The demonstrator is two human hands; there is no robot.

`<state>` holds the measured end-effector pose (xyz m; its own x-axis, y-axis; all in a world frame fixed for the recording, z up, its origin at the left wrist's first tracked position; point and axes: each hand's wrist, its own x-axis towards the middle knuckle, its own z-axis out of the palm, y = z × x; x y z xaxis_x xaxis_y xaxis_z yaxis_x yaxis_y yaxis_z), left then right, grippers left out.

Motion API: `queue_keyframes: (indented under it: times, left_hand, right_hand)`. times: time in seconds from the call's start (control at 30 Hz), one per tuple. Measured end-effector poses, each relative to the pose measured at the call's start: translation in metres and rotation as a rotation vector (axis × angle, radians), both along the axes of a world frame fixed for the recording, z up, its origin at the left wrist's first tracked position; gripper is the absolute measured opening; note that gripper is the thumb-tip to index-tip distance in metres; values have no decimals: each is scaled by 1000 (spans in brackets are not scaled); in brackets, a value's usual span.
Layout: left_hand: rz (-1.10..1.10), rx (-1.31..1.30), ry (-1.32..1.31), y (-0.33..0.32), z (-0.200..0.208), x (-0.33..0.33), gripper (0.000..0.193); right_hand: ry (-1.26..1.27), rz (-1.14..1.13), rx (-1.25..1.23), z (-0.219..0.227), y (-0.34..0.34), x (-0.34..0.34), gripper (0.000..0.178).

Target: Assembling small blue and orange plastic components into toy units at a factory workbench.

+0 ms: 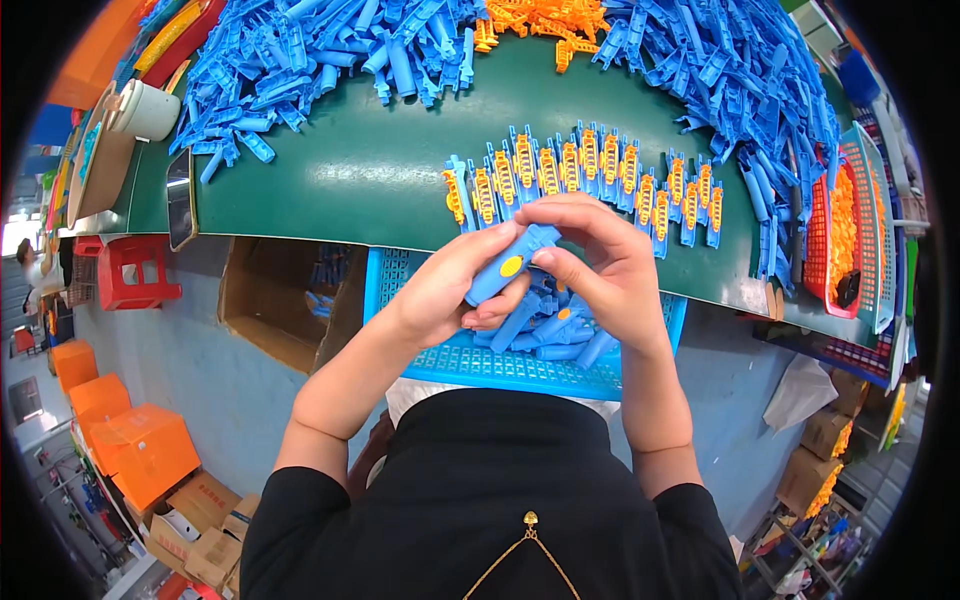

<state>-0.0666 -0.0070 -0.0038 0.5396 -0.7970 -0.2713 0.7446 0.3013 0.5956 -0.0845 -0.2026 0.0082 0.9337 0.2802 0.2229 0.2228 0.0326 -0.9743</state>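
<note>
My left hand (438,285) is wrapped round a blue plastic casing (490,283) with a yellow oval spot on its side. The casing is tilted, its upper end pointing up and to the right. My right hand (618,268) closes on that upper end with thumb and fingers. Below both hands is a light-blue basket (450,368) holding several similar blue casings (560,352), some with an orange or yellow spot. Just beyond my hands, blue half-shells with orange toothed inserts (590,157) stand in uneven rows on the green table (330,195).
Large heaps of blue plastic parts (300,60) lie at the far left and far right, with orange parts (545,18) between them. A phone (181,200) and a white cup (150,110) are at the left. A red basket (818,245) of orange pieces stands right. Below left is a cardboard box (262,325).
</note>
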Motion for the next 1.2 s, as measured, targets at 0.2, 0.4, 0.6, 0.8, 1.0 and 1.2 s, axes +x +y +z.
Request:
queue_keyframes:
  times: [0.2, 0.4, 0.6, 0.8, 1.0, 1.2]
  left_hand:
    - [399, 301, -540, 11, 2, -24, 26]
    - [346, 610, -1243, 24, 7, -24, 25]
    - [195, 1115, -1958, 43, 10, 37, 32]
    - [204, 1080, -1963, 57, 0, 44, 29]
    - [444, 836, -1396, 51, -8, 31, 20]
    - [418, 356, -619, 29, 1, 14, 25]
  right_hand:
    - [81, -86, 90, -1, -2, 0, 28]
    - [118, -39, -33, 12, -14, -12, 23]
    - [-46, 56, -466, 20, -39, -8, 30]
    - [-290, -543, -823, 12, -113, 70, 15]
    - [-542, -938, -1506, -2, -120, 140, 23]
    - [-632, -967, -1112, 8, -117, 129, 12]
